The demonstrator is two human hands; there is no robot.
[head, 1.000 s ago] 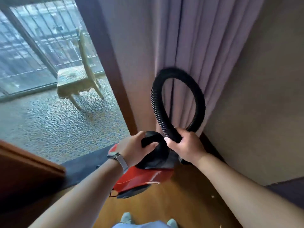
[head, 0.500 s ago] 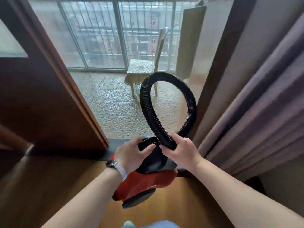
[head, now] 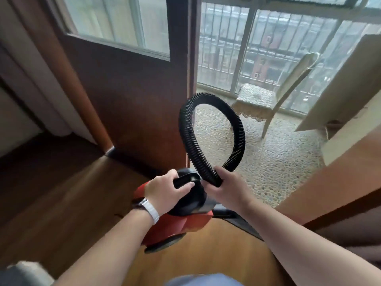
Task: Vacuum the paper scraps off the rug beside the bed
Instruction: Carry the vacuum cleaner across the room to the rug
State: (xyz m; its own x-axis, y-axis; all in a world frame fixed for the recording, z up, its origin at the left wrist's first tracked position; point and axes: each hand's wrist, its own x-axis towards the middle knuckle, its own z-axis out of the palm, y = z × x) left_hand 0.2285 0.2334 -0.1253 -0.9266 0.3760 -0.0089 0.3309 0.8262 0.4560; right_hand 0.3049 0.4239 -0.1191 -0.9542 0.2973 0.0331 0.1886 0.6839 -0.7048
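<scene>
Since the canister vacuum cleaner (head: 185, 221) is a hard-shelled red body with a motor inside, it probably carries as a dense, moderately heavy load that swings if held off-centre. The black carry handle (head: 185, 179) on its top is the sensible place to take it. The left hand (head: 165, 193), a white wristwatch (head: 149, 207) on its wrist, has its fingers (head: 182, 187) wrapped round that handle. The machine appears to be lifted just above the wooden floor (head: 61, 193), with a wheel showing underneath.

Just to the right, the right hand (head: 228, 186) closes its fingers round the black ribbed hose (head: 184, 129) near its free end. The hose is light and springy, and the ridges give a sure grip. It bends easily but wants to uncoil, so it stands up in a tall loop ahead of both hands. Holding it close to the end, as now, should stop it whipping about or catching on the frame.

Beyond the loop stands a brown door (head: 134, 89) with a glass pane. To its right the opening gives onto a pebble-floored balcony (head: 278, 166), where a pale chair (head: 255, 98) stands near the railings. Neither rug, bed nor paper scraps are in view.
</scene>
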